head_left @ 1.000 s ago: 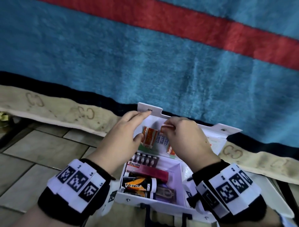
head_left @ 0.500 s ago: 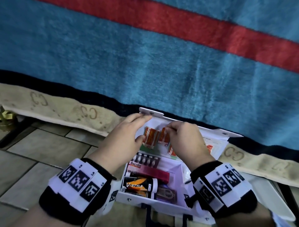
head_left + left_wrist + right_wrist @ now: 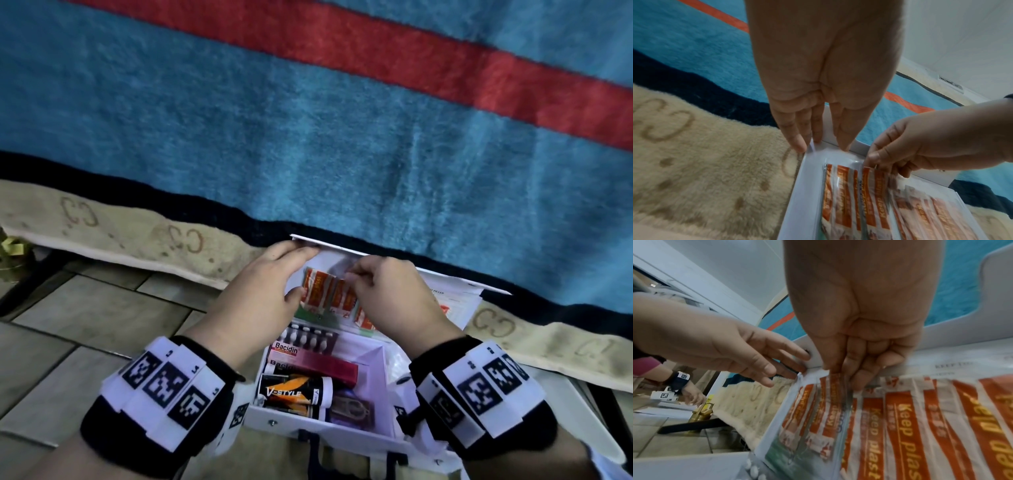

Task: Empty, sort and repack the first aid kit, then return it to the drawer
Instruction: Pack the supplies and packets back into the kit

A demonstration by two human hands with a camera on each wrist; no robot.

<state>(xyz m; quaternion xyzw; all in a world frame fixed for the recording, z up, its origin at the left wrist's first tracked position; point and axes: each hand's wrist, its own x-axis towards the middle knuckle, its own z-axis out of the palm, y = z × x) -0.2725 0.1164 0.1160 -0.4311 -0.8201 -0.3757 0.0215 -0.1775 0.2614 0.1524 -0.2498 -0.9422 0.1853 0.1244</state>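
Observation:
The white first aid kit (image 3: 308, 428) stands open on the floor, its lid (image 3: 455, 298) tipped back onto the rug. Orange-and-white plaster strips (image 3: 325, 291) (image 3: 855, 194) (image 3: 900, 426) lie inside the lid. My right hand (image 3: 380, 291) (image 3: 849, 353) pinches the top edge of one strip. My left hand (image 3: 270, 284) (image 3: 818, 97) touches the lid's top-left corner with straight fingers (image 3: 793, 363). In the box lie a pill blister pack (image 3: 310, 339), a pink Bacidin carton (image 3: 318, 363) and a black V-Style tube (image 3: 294, 394).
A blue rug (image 3: 308, 137) with a red stripe and beige plush border (image 3: 137, 236) lies behind the kit. Tiled floor (image 3: 85, 325) lies to the left. A gold object (image 3: 701, 412) stands by the border, and another person's hand (image 3: 692, 395) works beyond it.
My right hand has drawn its plaster strip leftward beside the other strip in the lid. The lid has tipped farther back. My left hand has stayed at the lid's corner.

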